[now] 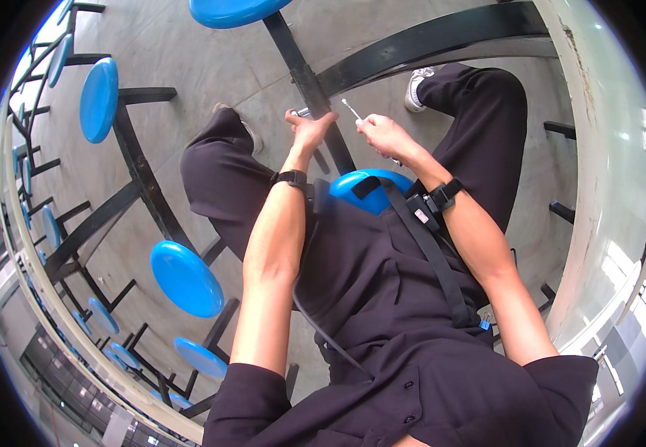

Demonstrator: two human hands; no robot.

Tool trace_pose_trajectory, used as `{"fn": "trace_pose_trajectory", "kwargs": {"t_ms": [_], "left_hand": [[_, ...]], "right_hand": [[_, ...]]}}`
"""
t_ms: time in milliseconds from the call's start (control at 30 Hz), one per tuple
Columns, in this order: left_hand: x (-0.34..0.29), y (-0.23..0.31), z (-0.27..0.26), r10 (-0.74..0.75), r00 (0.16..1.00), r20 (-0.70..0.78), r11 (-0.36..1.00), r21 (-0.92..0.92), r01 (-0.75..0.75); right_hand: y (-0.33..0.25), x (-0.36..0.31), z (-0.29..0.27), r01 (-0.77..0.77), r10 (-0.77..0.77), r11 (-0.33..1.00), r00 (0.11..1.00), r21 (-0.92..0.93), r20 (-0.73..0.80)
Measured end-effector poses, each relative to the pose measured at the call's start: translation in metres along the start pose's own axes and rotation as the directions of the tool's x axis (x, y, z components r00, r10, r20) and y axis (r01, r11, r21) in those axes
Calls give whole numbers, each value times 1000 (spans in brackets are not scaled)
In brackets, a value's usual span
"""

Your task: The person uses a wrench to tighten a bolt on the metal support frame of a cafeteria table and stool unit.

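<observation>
In my right hand (386, 137), thumb and fingers pinch a slim pale rod (351, 109), whose far end looks beaded or twisted. A small shiny bit shows under that hand, too small to name. My left hand (310, 130) has its fingers curled around a small silver cylinder-like piece (303, 112), mostly hidden by the fingers. The two hands are a short way apart, above the black metal bar (304, 78) of the seat frame. A black strap with a small device (421, 211) sits by my right wrist, and a black band (291, 177) circles my left wrist.
I sit on a blue round stool (352, 182) with my knees apart. More blue stools (186, 278) on black frames stand to the left, and one (237, 9) lies ahead. A pale glossy tabletop (621, 149) runs along the right. The floor (211, 56) is grey.
</observation>
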State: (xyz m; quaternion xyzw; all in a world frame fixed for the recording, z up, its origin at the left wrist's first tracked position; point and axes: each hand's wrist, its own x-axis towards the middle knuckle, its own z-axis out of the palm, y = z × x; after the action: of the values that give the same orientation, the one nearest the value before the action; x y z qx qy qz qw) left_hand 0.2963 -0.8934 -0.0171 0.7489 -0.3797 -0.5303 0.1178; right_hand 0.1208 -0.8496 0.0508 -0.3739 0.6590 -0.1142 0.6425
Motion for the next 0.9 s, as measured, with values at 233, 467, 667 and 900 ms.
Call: {"fn": "trace_pose_trajectory", "kwargs": {"t_ms": [233, 467, 667, 900], "left_hand": [[-10, 14, 4, -5, 1000, 16, 999, -35, 5], [-8, 8, -5, -19, 999, 28, 998, -56, 21], [-6, 5, -3, -33, 999, 21, 999, -38, 34], [-2, 0, -4, -20, 999, 44, 997, -69, 23]], "right_hand": [[48, 46, 6, 177, -222, 953, 960, -244, -169], [47, 52, 22, 101, -111, 991, 986, -87, -121], [53, 57, 31, 96, -99, 994, 993, -43, -58], [58, 69, 41, 122, -121, 992, 990, 13, -72]]}}
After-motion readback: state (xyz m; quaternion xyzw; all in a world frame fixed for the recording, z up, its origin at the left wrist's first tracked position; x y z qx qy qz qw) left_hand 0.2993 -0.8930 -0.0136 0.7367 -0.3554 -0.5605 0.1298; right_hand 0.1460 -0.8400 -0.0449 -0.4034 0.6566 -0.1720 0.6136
